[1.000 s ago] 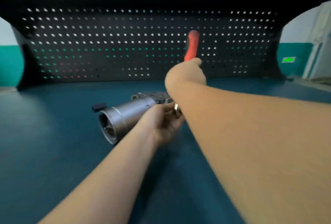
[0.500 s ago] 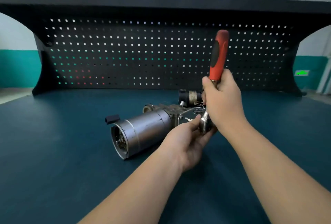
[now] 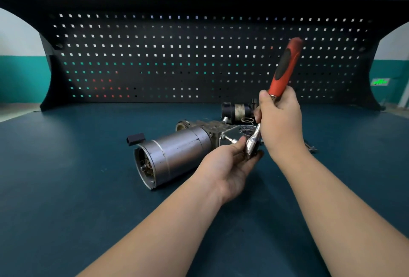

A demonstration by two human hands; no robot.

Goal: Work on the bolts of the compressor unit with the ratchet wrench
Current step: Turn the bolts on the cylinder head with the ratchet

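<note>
The right hand (image 3: 280, 121) grips the ratchet wrench (image 3: 283, 70). The left hand (image 3: 230, 163) pinches its head beside the compressor unit (image 3: 174, 155) on the table (image 3: 66, 188).

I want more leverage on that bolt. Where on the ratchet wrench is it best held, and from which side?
Probably the upper red handle of the ratchet wrench, wrapped from the right. It tilts up and right, bare above the right hand, which holds low by the metal shank. The left hand steadies the head.

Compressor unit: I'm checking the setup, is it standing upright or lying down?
Lying on its side: the compressor unit rests lengthwise on the bench, open end facing the camera.
</note>
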